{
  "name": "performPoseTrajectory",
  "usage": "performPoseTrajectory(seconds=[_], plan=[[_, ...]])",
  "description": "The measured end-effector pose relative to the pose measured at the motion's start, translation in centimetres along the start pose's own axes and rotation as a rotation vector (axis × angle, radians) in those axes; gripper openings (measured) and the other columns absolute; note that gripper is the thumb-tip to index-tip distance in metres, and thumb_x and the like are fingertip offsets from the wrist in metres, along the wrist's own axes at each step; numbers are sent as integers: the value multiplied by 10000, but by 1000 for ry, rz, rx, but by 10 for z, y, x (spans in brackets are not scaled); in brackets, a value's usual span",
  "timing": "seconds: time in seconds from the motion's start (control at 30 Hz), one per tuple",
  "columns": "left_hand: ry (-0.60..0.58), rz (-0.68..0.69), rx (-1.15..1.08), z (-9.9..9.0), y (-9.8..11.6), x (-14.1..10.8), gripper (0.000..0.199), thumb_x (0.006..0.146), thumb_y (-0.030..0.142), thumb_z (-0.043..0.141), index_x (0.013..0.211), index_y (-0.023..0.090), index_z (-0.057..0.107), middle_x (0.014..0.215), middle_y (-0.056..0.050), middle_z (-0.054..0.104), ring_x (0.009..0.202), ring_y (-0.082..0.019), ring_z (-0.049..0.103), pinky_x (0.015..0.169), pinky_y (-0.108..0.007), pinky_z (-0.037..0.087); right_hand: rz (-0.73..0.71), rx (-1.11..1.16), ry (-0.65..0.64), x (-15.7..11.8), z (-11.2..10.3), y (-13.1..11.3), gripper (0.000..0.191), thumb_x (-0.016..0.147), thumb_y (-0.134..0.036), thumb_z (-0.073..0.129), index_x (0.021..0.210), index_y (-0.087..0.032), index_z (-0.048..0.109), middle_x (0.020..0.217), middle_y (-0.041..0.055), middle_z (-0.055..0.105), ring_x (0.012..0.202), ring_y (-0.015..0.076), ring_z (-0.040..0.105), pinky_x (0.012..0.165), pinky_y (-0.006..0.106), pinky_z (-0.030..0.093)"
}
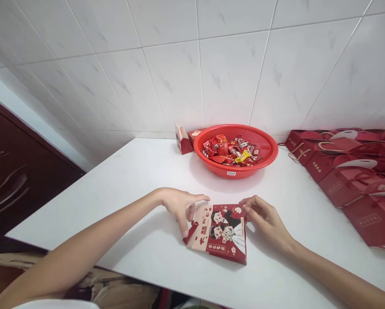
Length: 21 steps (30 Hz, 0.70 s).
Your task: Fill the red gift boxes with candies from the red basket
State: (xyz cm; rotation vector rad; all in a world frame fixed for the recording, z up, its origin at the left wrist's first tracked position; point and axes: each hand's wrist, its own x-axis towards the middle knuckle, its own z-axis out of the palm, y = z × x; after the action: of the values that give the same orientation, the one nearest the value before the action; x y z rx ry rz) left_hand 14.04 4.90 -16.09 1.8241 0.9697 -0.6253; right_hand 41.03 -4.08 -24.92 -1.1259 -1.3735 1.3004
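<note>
A flat red and cream cardboard gift box (pixel 226 231) with a cartoon wedding couple printed on it lies on the white table, its print turned sideways. My left hand (pixel 179 208) is curled round the box's left end, thumb by a small red flap and index finger stretched along the far edge. At the far right corner, my right hand (pixel 265 219) grips the edge between thumb and fingers; some of its fingertips are hidden behind the box. Beyond both hands stands a red plastic basket (pixel 231 173) of wrapped candies (pixel 223 149), one of them yellow.
Several red gift boxes with rope handles (pixel 337 184) stand in rows on the right. Two small folded boxes, one of them a red and cream box (pixel 183 140), sit left of the basket. A tiled wall (pixel 169 81) closes off the table's (pixel 131 171) back.
</note>
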Motion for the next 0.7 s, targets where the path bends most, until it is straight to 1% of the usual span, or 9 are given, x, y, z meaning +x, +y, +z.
performPoseTrajectory(seconds=[0.03,0.1,0.2,0.27,0.33,0.43,0.53,0.6,0.7], plan=[[11,5,54,3,3,0,1324,476,355,880,1553,231,120,1124,-81,693,948,-261,679,803,-324,524,1,-7,-2,0,0,0,335,911,-530,566,834,-207,517,930,48,652,775,177,600,692,307,485],[51,24,163,10,11,1,1251,491,332,867,1532,238,180,1130,-80,692,996,-278,662,805,-316,517,4,-31,4,0,-1,-1,328,914,-526,562,853,-206,528,934,48,651,787,175,592,697,299,478],[103,40,290,20,22,1,1095,512,292,828,1464,233,289,1042,-69,710,941,-290,663,680,-281,502,-7,-92,30,1,-3,-2,335,907,-540,555,878,-206,542,1001,61,648,805,181,605,703,300,479],[133,37,347,23,25,1,1057,536,270,795,1463,219,290,987,-66,716,888,-286,667,611,-260,471,-21,-155,45,2,-6,-1,340,902,-546,551,891,-206,556,1032,69,648,819,191,618,711,306,479],[149,48,371,22,25,0,1026,577,243,751,1484,203,273,967,-64,720,864,-273,670,589,-247,450,-33,-203,56,3,-8,0,332,903,-537,547,905,-206,568,1049,74,651,839,201,628,726,314,479],[172,23,345,15,22,-2,956,654,197,667,1520,172,261,991,-77,727,854,-250,675,608,-246,458,-49,-235,71,4,-10,1,310,915,-516,535,932,-210,580,1053,74,654,859,208,633,741,322,481],[257,11,279,6,21,-10,861,729,184,600,1531,165,288,1051,-92,723,894,-229,678,664,-246,477,-91,-274,95,6,-12,-1,299,923,-504,525,933,-213,590,1055,77,652,873,213,632,743,329,490],[334,69,189,1,22,-17,762,773,195,563,1505,177,351,1033,-78,722,873,-206,680,675,-242,480,-141,-306,117,8,-15,-6,292,925,-494,523,922,-211,594,1058,82,652,835,202,627,738,336,499],[460,249,-9,-4,28,-31,621,806,211,550,1420,184,458,960,-53,704,869,-197,689,696,-257,490,-249,-348,155,13,-20,-17,256,929,-456,538,917,-209,602,1060,82,660,783,180,617,762,348,512]])
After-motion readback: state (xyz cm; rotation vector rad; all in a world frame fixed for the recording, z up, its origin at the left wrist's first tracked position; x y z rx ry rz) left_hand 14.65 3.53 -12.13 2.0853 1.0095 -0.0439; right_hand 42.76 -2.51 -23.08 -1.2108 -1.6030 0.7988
